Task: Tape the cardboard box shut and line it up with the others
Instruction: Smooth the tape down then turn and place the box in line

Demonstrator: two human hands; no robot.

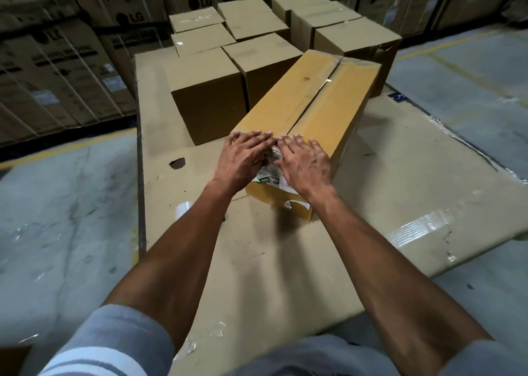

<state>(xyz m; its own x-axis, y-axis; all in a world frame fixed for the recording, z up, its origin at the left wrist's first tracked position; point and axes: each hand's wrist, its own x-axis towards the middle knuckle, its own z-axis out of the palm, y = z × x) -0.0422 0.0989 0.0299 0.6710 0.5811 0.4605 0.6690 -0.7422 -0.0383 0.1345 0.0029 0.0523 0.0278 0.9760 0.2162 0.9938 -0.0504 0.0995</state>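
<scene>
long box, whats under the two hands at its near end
Between the left hand and right hand, crinkled clear tape over the long box seam shows; under the palms is hidden.

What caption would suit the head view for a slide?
Both hands, left hand and right hand, press flat on the near end of a long cardboard box beside lined-up boxes.

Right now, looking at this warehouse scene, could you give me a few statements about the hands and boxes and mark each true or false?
1. Both hands, left hand and right hand, press flat on the near end of the long box. True.
2. The long box sits squarely in line with the other boxes. False: it lies at an angle to them.
3. A tape roll lies left of the arms. True.
4. The right hand holds the tape roll. False: it rests on the box.
</scene>
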